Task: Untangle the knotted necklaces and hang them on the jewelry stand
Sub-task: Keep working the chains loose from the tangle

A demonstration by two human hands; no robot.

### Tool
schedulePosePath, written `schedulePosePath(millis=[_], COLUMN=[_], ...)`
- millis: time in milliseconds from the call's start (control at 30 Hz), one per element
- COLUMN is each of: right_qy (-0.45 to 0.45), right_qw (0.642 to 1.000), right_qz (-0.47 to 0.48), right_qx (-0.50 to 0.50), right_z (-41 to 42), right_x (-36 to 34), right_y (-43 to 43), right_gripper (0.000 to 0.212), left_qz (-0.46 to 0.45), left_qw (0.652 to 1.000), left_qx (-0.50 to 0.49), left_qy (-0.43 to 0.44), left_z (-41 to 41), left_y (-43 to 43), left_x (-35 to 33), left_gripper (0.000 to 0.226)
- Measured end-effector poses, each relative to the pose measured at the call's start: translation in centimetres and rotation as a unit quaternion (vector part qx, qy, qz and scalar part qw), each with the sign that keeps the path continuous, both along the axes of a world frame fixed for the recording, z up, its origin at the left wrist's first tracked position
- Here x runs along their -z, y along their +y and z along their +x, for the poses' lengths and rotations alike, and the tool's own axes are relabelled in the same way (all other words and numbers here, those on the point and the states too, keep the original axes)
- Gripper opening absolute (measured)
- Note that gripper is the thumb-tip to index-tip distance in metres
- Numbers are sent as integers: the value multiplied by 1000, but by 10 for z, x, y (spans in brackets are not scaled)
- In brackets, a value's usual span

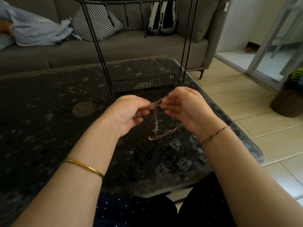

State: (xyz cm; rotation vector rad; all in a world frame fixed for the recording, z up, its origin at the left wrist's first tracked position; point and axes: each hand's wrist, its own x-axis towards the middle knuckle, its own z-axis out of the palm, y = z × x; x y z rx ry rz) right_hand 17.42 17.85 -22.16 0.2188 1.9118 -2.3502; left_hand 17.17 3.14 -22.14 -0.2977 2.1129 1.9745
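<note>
I see both hands raised over the dark glass table with a pebble pattern [49, 102], close together and just in front of the black wire jewelry stand [147, 83]. The left hand [129, 112] has its grip closed, thumb and forefinger pinching one side of the tangle of thin metal necklaces [155, 117]. The right hand [183, 107] pinches the other side, fingertips curled in on the chains, so the knot sits in the short gap between the two grips. Up there the strands are blurred, a greyish-pink twist, and I cannot tell how many chains are in it. From the knot a bundle of chains hangs straight down, with a silvery, pendant-like piece near its lower end. The lowest part lies on the table below the hands, where a rose-gold chain trails to the right toward the right wrist and ends on the left in a small charm. The stand has a rectangular mesh basket at its base and thin rods rising from it to a top bar with short hooks. A plain gold bangle [85, 167] rings the left forearm, and a thin cord bracelet [213, 135] crosses the right wrist. Behind the table stands a grey fabric sofa [82, 53] with a black-and-white patterned cushion [96, 22].
</note>
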Motion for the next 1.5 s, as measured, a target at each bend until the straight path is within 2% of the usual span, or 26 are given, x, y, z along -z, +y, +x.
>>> schedulePosePath(millis=[167,300,467,567,633,700,800,867,933,1000,1133,1367,1500], right_qy=[-41,-59,-23,-13,-31,-60,-89,-101,-100,-79,-21,10,20], right_qw=[999,998,980,977,987,996,980,967,971,985,998,994,990], right_qz=[-6,29,197,212,150,19,-160,-216,-195,-130,-17,26,44], right_qx=[14,-5,-28,4,39,60,78,94,94,81,54,105,129], right_z=[-1,0,1,-1,-4,-5,-6,-8,-8,-8,-4,-3,-4], right_x=[2,2,7,9,7,6,6,7,7,7,5,4,5], right_y=[3,1,-3,-2,-1,1,1,0,1,3,7,8,6], right_gripper=[13,7,5,9,9,11,15,16,17,16,12,10,13], left_qz=[54,29,-17,-43,-64,-77,-121,-170,-224,-269,-334,-289,-258], left_qw=[995,994,991,990,990,990,986,977,963,947,917,922,933], left_qx=[-86,-102,-105,-94,-84,-72,-43,-13,25,55,88,130,143], left_qy=[6,32,84,92,98,98,109,126,150,168,197,223,207], left_z=[-2,-1,-3,-5,-5,-4,-2,0,2,3,3,3,4], left_y=[1,5,7,5,3,2,3,6,8,9,9,9,10], left_x=[-2,-1,3,5,5,4,1,0,0,3,9,9,7], left_gripper=[17,20,14,12,14,15,15,13,14,19,10,13,15])
